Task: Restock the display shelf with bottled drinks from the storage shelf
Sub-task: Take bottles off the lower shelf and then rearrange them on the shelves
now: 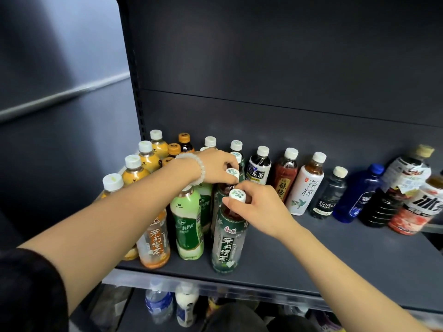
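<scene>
Green-labelled tea bottle (227, 238) near the shelf's (335, 255) front edge — right hand (261, 207) pinches its cap; left hand (213, 166) grips the bottle behind (231, 174).

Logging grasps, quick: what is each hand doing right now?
Left hand: fingers grip the cap of the second tea bottle.
Right hand: fingers grip the front tea bottle by its cap.
</scene>
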`<state>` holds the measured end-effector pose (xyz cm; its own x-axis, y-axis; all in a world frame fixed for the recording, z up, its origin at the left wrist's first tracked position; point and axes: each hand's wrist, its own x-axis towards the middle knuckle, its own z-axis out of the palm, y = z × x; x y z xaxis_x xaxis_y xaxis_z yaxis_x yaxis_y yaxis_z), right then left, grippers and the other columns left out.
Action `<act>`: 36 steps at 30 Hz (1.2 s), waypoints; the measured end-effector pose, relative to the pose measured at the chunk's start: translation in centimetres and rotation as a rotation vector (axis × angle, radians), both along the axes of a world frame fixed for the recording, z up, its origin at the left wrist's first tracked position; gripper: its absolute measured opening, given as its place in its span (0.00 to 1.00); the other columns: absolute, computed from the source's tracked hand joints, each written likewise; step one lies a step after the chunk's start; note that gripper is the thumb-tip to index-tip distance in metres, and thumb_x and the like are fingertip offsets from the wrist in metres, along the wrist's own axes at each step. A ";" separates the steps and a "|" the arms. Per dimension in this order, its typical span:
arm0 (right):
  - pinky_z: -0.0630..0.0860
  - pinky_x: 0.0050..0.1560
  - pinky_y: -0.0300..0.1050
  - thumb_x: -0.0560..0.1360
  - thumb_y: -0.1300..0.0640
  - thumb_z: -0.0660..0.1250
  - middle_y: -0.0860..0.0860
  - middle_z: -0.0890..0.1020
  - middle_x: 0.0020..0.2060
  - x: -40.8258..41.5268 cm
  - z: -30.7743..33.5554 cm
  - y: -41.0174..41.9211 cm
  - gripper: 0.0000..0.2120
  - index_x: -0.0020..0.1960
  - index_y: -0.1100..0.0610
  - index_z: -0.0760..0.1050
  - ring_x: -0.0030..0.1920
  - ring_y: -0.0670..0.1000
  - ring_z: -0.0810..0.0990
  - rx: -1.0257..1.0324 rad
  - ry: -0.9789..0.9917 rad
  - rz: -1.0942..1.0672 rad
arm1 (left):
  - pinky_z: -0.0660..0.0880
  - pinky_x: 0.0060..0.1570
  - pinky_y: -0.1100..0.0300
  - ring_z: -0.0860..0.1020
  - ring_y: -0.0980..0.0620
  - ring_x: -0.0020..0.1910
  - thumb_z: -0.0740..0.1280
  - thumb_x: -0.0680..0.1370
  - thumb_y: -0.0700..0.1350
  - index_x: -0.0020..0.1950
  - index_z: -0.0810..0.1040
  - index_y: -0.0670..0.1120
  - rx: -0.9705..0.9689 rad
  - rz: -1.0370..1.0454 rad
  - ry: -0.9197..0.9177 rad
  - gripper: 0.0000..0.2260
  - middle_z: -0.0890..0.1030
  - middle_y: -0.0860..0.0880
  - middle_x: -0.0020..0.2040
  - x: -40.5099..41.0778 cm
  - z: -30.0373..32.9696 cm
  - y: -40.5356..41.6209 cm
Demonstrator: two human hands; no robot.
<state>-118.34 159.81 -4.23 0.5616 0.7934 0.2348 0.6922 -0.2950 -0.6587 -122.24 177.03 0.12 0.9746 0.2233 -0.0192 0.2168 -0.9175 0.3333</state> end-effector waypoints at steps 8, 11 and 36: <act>0.73 0.38 0.44 0.72 0.45 0.68 0.49 0.80 0.32 -0.5 -0.3 -0.6 0.08 0.43 0.49 0.75 0.35 0.48 0.77 0.001 -0.032 -0.039 | 0.73 0.49 0.53 0.76 0.50 0.50 0.64 0.73 0.61 0.57 0.75 0.58 0.107 0.003 -0.008 0.15 0.78 0.53 0.48 -0.7 0.0 -0.3; 0.74 0.38 0.45 0.72 0.44 0.67 0.49 0.80 0.33 -0.7 -0.4 -0.6 0.10 0.45 0.50 0.75 0.35 0.48 0.78 -0.017 -0.054 -0.047 | 0.67 0.47 0.54 0.75 0.48 0.52 0.61 0.73 0.65 0.56 0.74 0.58 0.243 0.056 -0.034 0.16 0.78 0.52 0.50 -0.5 -0.3 -0.7; 0.74 0.39 0.46 0.73 0.44 0.66 0.48 0.80 0.32 -1.5 -0.2 0.9 0.12 0.43 0.53 0.75 0.35 0.47 0.77 0.004 -0.088 -0.113 | 0.69 0.53 0.53 0.74 0.47 0.55 0.63 0.75 0.62 0.58 0.74 0.56 0.121 0.057 -0.064 0.17 0.78 0.53 0.50 -0.5 -0.7 0.0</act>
<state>-119.87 160.71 -4.40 0.6243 0.7252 0.2904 0.7099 -0.3717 -0.5982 -122.70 177.01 -0.59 0.9585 0.2754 0.0731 0.2517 -0.9385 0.2362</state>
